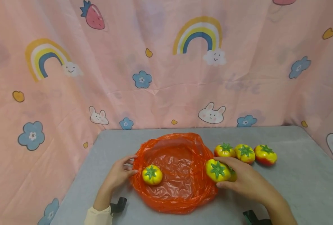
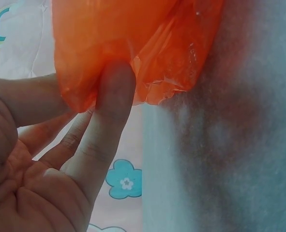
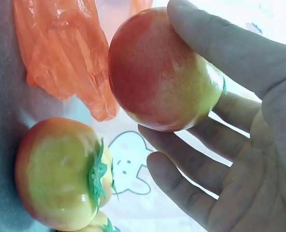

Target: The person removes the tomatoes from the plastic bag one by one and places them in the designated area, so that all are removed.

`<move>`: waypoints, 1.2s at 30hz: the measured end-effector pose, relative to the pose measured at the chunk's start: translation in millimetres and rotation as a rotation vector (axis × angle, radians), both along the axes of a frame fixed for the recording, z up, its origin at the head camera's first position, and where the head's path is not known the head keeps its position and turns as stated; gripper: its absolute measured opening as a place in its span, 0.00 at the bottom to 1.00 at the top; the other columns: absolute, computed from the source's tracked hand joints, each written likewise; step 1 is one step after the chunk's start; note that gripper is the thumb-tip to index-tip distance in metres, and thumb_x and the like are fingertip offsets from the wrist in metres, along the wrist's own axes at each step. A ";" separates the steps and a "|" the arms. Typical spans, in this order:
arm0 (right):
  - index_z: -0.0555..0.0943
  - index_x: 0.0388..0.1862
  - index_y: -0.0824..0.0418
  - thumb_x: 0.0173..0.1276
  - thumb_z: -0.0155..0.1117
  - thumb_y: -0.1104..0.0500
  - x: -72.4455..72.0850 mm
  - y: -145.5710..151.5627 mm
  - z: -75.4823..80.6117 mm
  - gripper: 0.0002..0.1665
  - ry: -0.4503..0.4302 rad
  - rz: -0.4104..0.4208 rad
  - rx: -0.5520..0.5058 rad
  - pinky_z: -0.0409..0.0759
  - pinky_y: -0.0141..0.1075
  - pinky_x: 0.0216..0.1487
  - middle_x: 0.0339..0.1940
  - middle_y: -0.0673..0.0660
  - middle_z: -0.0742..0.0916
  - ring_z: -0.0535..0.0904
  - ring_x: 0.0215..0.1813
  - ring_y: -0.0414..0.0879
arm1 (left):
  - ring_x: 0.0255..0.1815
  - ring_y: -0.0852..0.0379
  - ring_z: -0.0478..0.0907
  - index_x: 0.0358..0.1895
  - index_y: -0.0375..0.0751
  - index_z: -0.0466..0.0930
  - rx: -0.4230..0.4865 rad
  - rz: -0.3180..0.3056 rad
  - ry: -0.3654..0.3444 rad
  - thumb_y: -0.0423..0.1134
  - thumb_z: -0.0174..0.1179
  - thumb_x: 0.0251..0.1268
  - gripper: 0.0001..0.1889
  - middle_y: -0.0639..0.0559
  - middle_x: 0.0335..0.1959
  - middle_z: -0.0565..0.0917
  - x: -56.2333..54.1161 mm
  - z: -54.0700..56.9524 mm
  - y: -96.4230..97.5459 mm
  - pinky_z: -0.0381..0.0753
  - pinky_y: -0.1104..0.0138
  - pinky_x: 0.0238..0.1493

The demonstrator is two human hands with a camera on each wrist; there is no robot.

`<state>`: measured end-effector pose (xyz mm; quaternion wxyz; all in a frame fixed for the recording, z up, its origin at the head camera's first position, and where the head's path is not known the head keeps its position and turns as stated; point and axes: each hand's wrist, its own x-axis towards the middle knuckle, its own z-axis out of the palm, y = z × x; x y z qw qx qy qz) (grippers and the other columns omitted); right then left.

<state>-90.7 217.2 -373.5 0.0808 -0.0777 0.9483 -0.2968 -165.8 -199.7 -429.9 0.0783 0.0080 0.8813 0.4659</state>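
Observation:
An orange plastic bag lies spread wide on the table, its mouth facing up. Inside it, toward the left, sits a yellow tomato with a green star-shaped leaf top. My left hand pinches the bag's left rim between thumb and fingers; the left wrist view shows the orange film between them. With thumb and fingertips my right hand holds another tomato, red underneath, above the bag's right rim. Just under that hand is a further tomato, mostly hidden in the head view.
Behind my right hand several more tomatoes stand in a row, the rightmost tomato farthest from the bag. The grey table ends at a pink patterned curtain. Dark wrist mounts show near both forearms.

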 end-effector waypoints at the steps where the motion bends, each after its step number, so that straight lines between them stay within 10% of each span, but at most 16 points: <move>1: 0.72 0.69 0.44 0.50 0.76 0.34 0.1 0.6 0.4 0.47 -0.002 -0.001 -0.003 0.75 0.66 0.59 0.68 0.58 0.79 0.76 0.62 0.56 | 0.33 0.56 0.80 0.62 0.48 0.78 0.000 0.000 0.000 0.24 0.67 0.57 0.29 0.44 0.51 0.80 -0.3 -0.2 0.2 0.87 0.65 0.40; 36: 0.68 0.71 0.60 0.54 0.75 0.37 -3.6 77.4 -9.4 0.52 0.058 -0.100 0.061 0.77 0.65 0.56 0.70 0.73 0.71 0.73 0.61 0.69 | 0.36 0.56 0.81 0.62 0.49 0.78 -0.022 -0.006 -0.002 0.25 0.67 0.57 0.28 0.44 0.51 0.81 -0.9 -1.2 -0.7 0.87 0.63 0.41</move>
